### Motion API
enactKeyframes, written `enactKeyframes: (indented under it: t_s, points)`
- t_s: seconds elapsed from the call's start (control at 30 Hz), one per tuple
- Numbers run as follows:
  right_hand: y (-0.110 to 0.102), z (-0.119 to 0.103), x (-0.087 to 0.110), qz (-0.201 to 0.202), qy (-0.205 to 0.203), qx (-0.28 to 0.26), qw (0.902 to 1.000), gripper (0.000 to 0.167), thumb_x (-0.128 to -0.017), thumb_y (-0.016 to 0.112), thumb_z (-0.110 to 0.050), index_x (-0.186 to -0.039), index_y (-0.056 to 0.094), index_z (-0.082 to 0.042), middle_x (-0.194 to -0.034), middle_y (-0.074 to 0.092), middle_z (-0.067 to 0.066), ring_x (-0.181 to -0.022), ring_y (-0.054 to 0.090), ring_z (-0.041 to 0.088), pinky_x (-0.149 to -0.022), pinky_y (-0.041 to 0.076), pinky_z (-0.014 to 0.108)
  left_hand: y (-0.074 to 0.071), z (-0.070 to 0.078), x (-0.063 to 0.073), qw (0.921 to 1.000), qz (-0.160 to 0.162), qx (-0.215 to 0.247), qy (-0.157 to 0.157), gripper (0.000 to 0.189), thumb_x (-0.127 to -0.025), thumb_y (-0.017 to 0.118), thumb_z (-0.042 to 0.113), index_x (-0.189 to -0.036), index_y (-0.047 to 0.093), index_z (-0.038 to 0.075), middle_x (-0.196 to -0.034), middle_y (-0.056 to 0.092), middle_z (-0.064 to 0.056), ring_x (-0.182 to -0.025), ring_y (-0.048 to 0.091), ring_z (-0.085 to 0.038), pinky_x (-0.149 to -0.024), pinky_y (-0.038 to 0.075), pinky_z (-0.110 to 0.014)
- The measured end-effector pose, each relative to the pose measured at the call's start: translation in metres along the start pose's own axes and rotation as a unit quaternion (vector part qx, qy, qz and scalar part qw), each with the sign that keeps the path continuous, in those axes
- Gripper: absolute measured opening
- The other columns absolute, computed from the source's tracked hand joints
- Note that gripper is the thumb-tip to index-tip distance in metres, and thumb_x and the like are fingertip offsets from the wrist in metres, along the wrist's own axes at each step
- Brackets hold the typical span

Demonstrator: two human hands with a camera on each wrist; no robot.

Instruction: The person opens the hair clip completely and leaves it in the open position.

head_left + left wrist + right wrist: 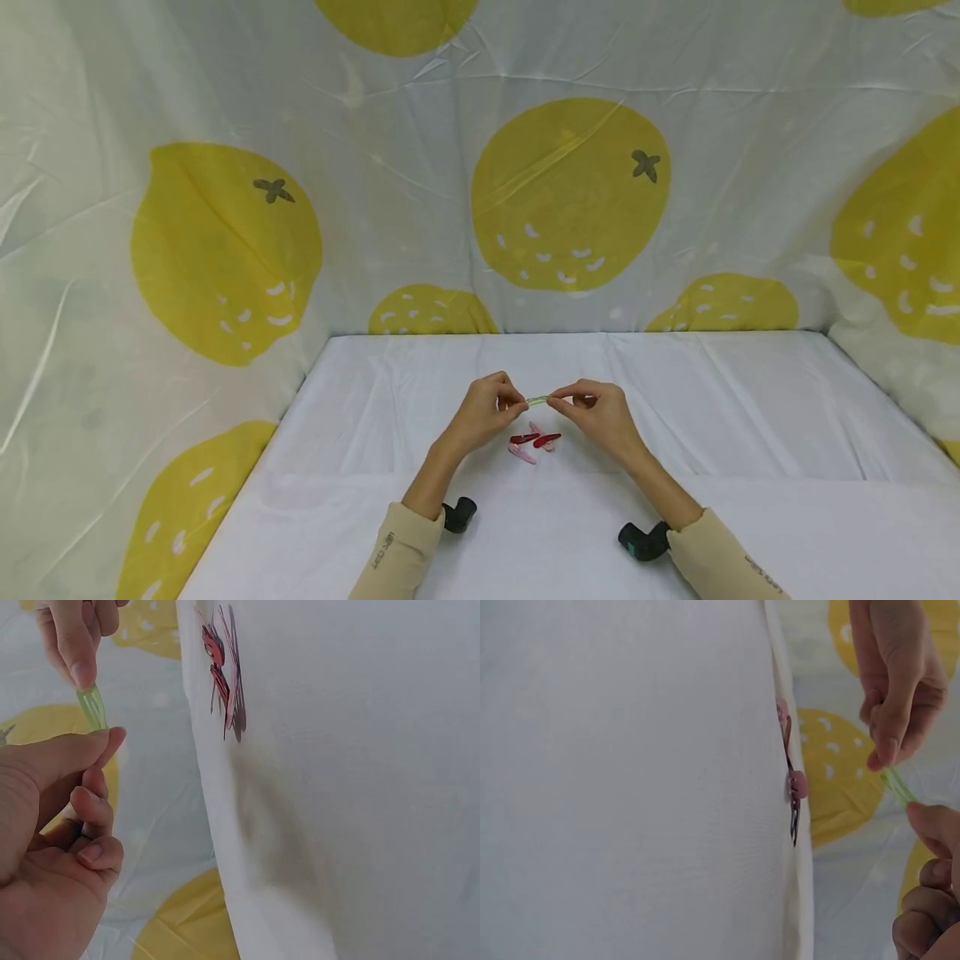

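A light-green snap hair clip [537,401] is stretched between my two hands above the table. My left hand [487,410] pinches one end of it between thumb and index finger. The other end is pinched by my right hand [602,417]. In the left wrist view the slotted middle of the green clip [92,709] shows between the fingertips. Below the hands, a small pile on the table holds two red hair clips [522,438] and pink hair clips [522,454], some overlapping.
A white cloth covers the table [360,517]. Behind it and to the sides hangs a pale curtain [405,167] printed with yellow lemons. Dark wrist-camera mounts [643,542] sit by both beige sleeves.
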State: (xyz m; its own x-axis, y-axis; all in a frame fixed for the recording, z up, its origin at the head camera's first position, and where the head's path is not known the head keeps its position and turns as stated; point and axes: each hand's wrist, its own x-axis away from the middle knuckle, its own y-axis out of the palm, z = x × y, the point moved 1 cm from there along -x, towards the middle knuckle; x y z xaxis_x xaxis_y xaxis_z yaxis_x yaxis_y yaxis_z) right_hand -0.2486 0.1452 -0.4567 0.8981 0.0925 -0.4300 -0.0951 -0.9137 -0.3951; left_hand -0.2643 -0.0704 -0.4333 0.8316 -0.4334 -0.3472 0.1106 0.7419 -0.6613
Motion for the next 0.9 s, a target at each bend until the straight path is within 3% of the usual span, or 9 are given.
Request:
enactKeyframes:
  t_s: [0.23, 0.4, 0.6, 0.73, 0.9]
  points:
    - [-0.008, 0.013, -0.021, -0.002, 0.001, 0.063, 0.9980, 0.005, -0.083, 0.086, -0.009, -0.082, 0.083, -0.005, -0.061, 0.061, 0.001, -0.057, 0.041, 0.006, -0.054, 0.032, 0.020, 0.008, -0.005, -0.027, 0.9995, 0.004, -0.024, 0.021, 0.006, -0.087, 0.078, 0.000, -0.084, 0.080, -0.005, -0.078, 0.065, -0.013, -0.069, 0.056, -0.018, -0.061, 0.042, -0.017]
    - [-0.002, 0.029, -0.044, -0.011, 0.043, 0.119, 0.9919, 0.005, -0.081, 0.086, -0.007, -0.081, 0.083, -0.003, -0.061, 0.063, 0.003, -0.058, 0.043, 0.010, -0.054, 0.031, 0.022, 0.013, -0.025, -0.055, 0.9990, -0.010, -0.043, 0.004, 0.005, -0.085, 0.079, 0.000, -0.083, 0.081, -0.005, -0.079, 0.066, -0.013, -0.070, 0.054, -0.013, -0.062, 0.042, -0.018]
    - [0.008, 0.043, -0.065, -0.006, 0.101, 0.154, 0.9829, 0.005, -0.082, 0.086, -0.012, -0.082, 0.084, -0.007, -0.066, 0.069, 0.006, -0.062, 0.050, 0.014, -0.055, 0.036, 0.026, 0.017, -0.050, -0.082, 0.9975, -0.026, -0.058, -0.029, 0.004, -0.086, 0.079, 0.001, -0.084, 0.081, -0.003, -0.083, 0.071, -0.014, -0.075, 0.061, -0.017, -0.066, 0.048, -0.020]
    - [0.010, 0.052, -0.071, -0.008, 0.117, 0.173, 0.9779, 0.006, -0.084, 0.085, -0.014, -0.085, 0.084, -0.008, -0.075, 0.075, 0.008, -0.066, 0.052, 0.015, -0.057, 0.037, 0.027, 0.023, -0.058, -0.092, 0.9956, -0.053, -0.056, -0.054, 0.004, -0.085, 0.077, -0.001, -0.085, 0.082, -0.002, -0.085, 0.074, -0.014, -0.078, 0.064, -0.018, -0.069, 0.052, -0.022]
    - [0.009, 0.057, -0.074, -0.015, 0.130, 0.187, 0.9735, 0.007, -0.085, 0.083, -0.015, -0.085, 0.084, -0.008, -0.075, 0.073, 0.008, -0.067, 0.053, 0.017, -0.055, 0.038, 0.027, 0.031, -0.061, -0.096, 0.9951, -0.056, -0.044, -0.069, 0.005, -0.085, 0.075, -0.003, -0.085, 0.081, -0.004, -0.086, 0.075, -0.016, -0.078, 0.065, -0.018, -0.069, 0.053, -0.023]
